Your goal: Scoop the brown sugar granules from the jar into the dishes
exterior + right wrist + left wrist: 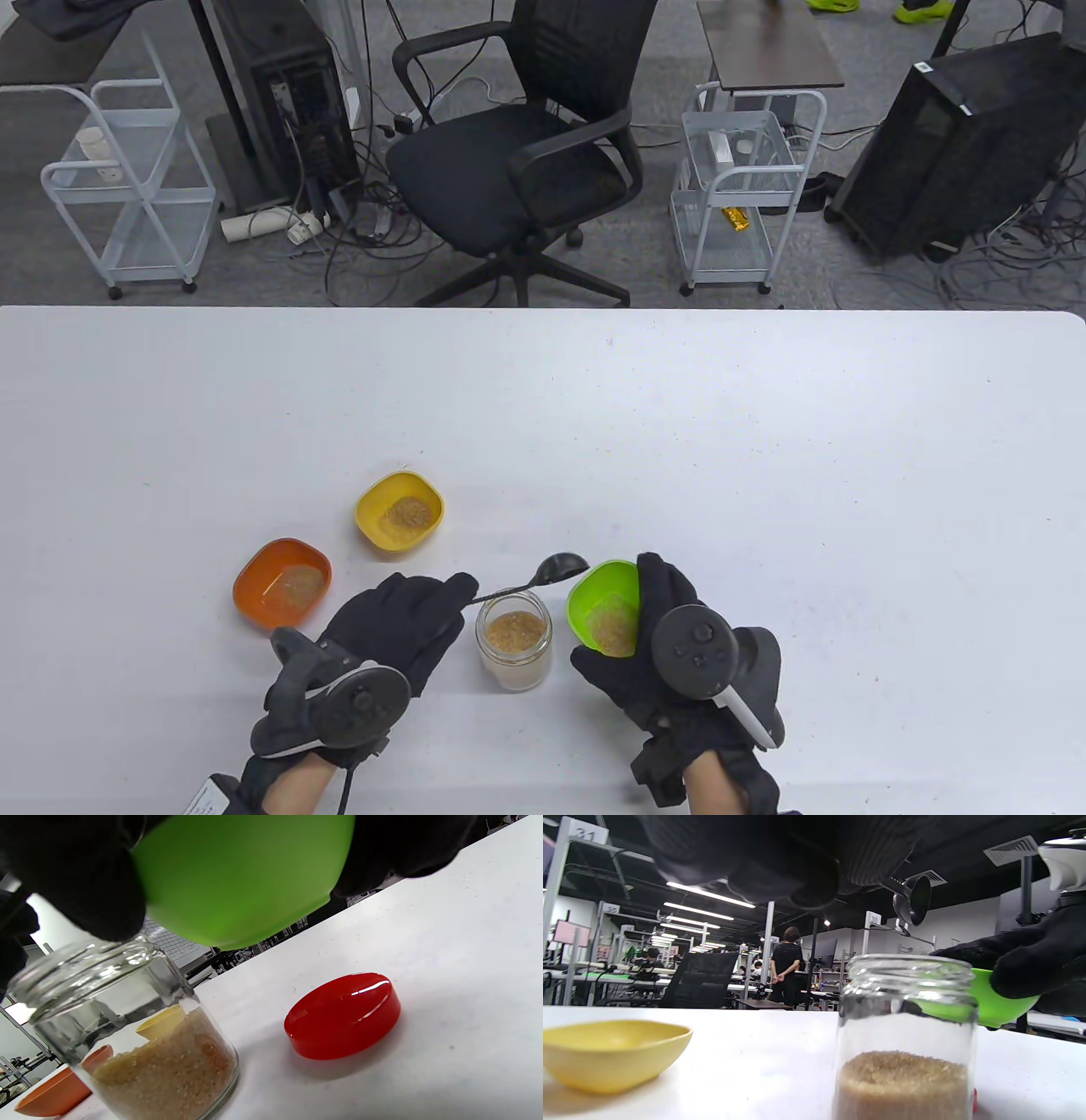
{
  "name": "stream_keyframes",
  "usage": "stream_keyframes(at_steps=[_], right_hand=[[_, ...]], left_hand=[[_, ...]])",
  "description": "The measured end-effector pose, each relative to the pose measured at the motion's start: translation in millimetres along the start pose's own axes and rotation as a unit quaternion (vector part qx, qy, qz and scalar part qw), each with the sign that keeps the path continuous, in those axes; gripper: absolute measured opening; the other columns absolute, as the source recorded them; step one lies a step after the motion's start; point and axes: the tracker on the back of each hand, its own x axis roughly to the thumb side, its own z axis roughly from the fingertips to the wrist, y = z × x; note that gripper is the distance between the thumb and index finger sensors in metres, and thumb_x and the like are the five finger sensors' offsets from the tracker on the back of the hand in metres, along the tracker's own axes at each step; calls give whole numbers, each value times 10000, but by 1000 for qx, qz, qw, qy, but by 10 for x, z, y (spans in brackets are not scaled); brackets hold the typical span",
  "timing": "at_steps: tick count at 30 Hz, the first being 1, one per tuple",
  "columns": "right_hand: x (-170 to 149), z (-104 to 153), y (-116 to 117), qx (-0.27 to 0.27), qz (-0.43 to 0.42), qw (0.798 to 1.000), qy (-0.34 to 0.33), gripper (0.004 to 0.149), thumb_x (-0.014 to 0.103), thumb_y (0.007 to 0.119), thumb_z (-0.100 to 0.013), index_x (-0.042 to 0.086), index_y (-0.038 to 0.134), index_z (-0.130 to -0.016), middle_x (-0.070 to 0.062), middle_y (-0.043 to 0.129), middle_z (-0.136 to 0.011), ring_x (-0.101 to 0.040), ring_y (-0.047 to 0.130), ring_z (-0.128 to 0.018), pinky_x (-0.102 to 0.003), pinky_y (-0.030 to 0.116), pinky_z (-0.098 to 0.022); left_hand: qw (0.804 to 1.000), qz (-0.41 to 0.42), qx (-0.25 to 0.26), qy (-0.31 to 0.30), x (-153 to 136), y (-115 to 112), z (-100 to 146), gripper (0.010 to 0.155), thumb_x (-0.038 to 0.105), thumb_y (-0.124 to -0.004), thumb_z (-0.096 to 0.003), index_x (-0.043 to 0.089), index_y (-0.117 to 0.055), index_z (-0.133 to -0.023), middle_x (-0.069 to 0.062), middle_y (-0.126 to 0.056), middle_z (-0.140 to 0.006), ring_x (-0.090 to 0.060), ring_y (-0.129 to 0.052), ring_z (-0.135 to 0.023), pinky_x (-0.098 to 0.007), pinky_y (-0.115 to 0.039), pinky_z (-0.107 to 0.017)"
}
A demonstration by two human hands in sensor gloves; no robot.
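An open glass jar [514, 638] partly full of brown sugar stands between my hands; it also shows in the left wrist view [905, 1039] and the right wrist view [127, 1035]. My left hand [399, 628] holds a black spoon [556, 567] by its handle, its bowl raised above the table beyond the jar; the bowl shows in the left wrist view [913, 899]. My right hand [670, 645] holds a green dish [604, 604] with sugar in it, lifted and tilted next to the jar; its underside fills the right wrist view [242, 878]. A yellow dish [399, 512] and an orange dish [282, 582] each hold some sugar.
A red jar lid [342, 1015] lies on the white table [764, 475] under my right hand, seen only in the right wrist view. The yellow dish also shows in the left wrist view [611, 1052]. An office chair [526, 144] and carts stand beyond the table's far edge.
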Motion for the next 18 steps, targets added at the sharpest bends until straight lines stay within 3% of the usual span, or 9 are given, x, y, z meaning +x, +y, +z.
stream_keyframes(at_steps=[5,9,18], right_hand=[[54,-77,-1,10,34,999,14,1146,638,903,-425,-65,336,-1130,-349,465,-1165,-541,729,-884,-691,627,-688],[50,-209,-88,6,55,998,25,1145,629,899,-429,-68,321,-1130,-353,449,-1167,-550,710,-895,-700,611,-692],[-198,-748,-200,13,74,995,72,1135,642,866,-445,-61,299,-1133,-348,429,-1177,-563,667,-934,-713,576,-712]], left_hand=[[998,58,11,35,-146,-20,112,453,377,-778,-615,226,-757,-1041,-1,-923,-872,-206,-1008,-593,-409,-910,-494],[997,57,3,59,-212,-45,154,454,378,-776,-614,225,-755,-1042,1,-920,-875,-205,-1007,-596,-410,-909,-497],[991,77,6,107,-377,-55,239,456,379,-772,-615,220,-753,-1042,-1,-920,-874,-206,-1006,-596,-410,-908,-497]])
